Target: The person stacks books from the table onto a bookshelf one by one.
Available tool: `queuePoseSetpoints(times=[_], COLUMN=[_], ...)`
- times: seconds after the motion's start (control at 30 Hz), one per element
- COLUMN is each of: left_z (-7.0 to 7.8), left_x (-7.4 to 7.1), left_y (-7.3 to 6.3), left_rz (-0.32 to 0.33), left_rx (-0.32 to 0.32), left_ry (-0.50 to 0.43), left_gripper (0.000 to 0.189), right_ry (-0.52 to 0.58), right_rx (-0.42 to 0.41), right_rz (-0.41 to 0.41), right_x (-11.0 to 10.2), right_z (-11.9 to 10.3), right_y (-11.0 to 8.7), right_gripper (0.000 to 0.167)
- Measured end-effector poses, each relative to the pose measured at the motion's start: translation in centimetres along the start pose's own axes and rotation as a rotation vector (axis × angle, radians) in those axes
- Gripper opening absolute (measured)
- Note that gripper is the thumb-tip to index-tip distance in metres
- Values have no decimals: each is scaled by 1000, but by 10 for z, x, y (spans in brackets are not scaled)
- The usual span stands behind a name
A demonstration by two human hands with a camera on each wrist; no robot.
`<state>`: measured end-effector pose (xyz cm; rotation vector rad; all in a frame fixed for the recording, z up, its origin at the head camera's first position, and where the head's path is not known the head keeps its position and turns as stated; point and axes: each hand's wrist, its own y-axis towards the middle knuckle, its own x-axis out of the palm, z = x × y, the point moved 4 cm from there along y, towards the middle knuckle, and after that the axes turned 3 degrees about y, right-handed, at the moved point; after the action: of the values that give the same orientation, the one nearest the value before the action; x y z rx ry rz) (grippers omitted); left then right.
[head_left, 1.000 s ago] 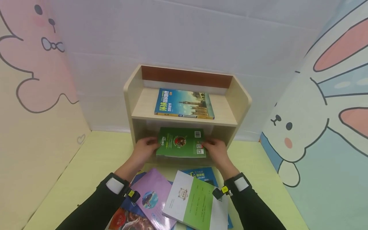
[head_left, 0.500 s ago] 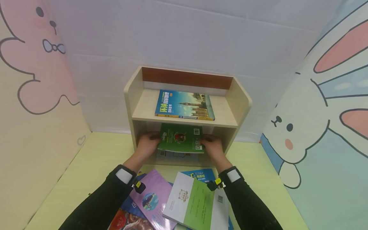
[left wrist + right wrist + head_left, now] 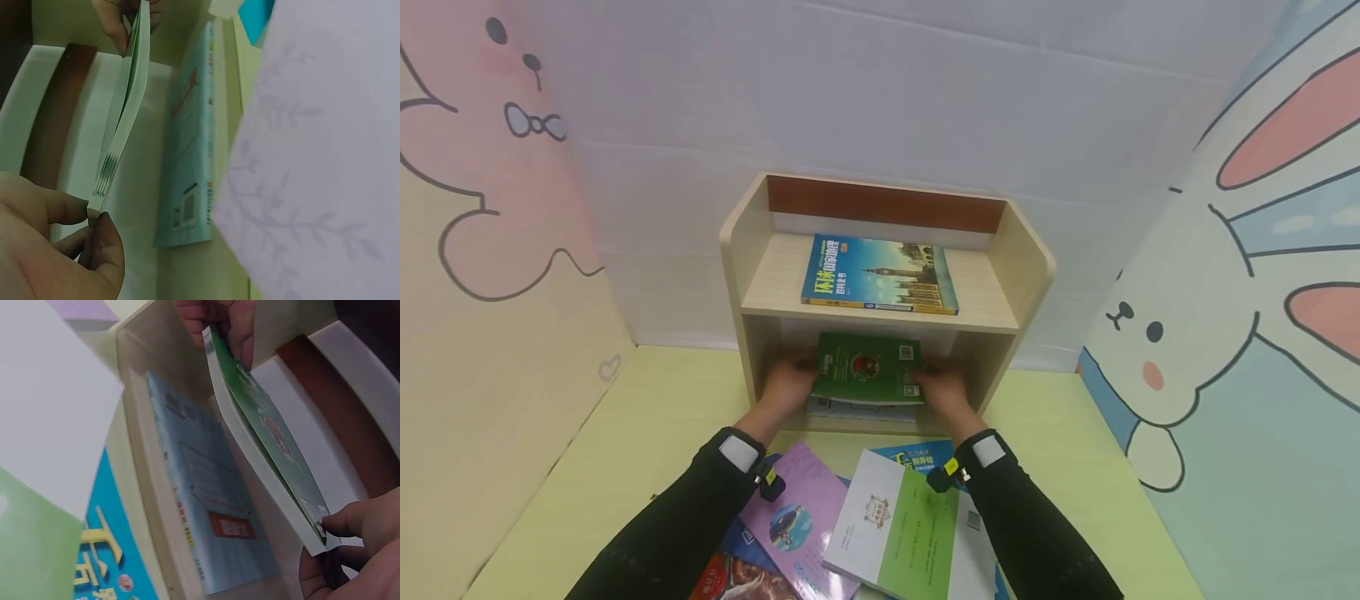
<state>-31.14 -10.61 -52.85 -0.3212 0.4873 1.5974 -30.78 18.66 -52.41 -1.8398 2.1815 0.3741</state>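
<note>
Green bk (image 3: pixel 867 369) has a dk-red round pic & white code sqs; lt-blue bk (image 3: pixel 209 487) w/ orange-red label (image 3: pixel 232 525); blue bk (image 3: pixel 880 273) w/ yellow/white lettering & a golden-tower pic. Shelf (image 3: pixel 1021 258) is pale wood w/ red-brown back strip (image 3: pixel 883 202), surface (image 3: pixel 685 392) pale yellow-green. Purple bk (image 3: pixel 816 517) has a round blue pic, white bk (image 3: pixel 916 533) a broad lt-green band; sleeves (image 3: pixel 677 517) black.

Both bare hands (image 3: pixel 790 383) (image 3: pixel 942 390) are sliding the rectangular green paper book (image 3: pixel 868 371) toward twelve o'clock, uncovering a pale-blue paperback (image 3: pixel 206 487).
</note>
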Motion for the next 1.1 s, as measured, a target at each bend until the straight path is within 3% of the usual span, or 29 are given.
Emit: queuePoseSetpoints(times=[0.1, 0.33, 0.63, 0.8, 0.97, 1.1], left_z=[-2, 9, -6, -6, -13, -11], left_x=[1, -3, 4, 5, 11, 11], left_y=[-2, -10, -6, -10, -7, -9], left_rz=[-10, -37, -60, -66, -75, -91], left_rx=[-13, -42, -62, -18, -10, -26], left_ry=[-2, 6, 67, 82, 126, 137], left_gripper=[40, 40, 42, 40, 33, 26], right_ry=[-42, -109, -120, -158, -186, -188], right_rx=[-17, -44, -7, 3, 1, 2], right_rz=[-15, -30, -75, -77, -75, -73], right_x=[5, 12, 19, 23, 24, 23], right_z=[6, 13, 28, 39, 35, 29], right_y=[3, 4, 6, 12, 9, 7], right_gripper=[47, 42, 46, 45, 46, 46])
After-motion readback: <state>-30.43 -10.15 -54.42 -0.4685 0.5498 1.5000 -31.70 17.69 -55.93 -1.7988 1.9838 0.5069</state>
